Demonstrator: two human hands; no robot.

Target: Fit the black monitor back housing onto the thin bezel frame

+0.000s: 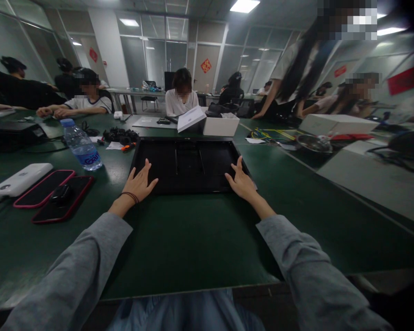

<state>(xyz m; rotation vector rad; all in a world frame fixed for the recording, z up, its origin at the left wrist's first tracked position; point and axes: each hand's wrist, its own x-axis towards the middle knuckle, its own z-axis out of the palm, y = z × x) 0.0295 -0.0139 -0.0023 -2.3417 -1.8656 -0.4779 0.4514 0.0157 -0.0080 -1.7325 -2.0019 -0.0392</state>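
A shallow black rectangular tray-like panel [210, 177] with a raised rim lies flat on the green table, straight ahead of me. Thin lines frame a smaller rectangle at its middle. My left hand [138, 184], dark bands round the wrist, rests at the panel's near left corner with fingers spread. At the near right corner is my right hand [240, 180], its fingers also apart. Both hands seem to touch the rim, though neither wraps around it. Nothing is held in either palm.
Left of me are a water bottle [83, 146], two phones [67, 200] with pink-red edges, and a white power bank [22, 178]. Beyond the panel stands an open white box [221, 125]. Cables [271, 134] and white boxes [338, 125] lie at right. Several people sit or stand around.
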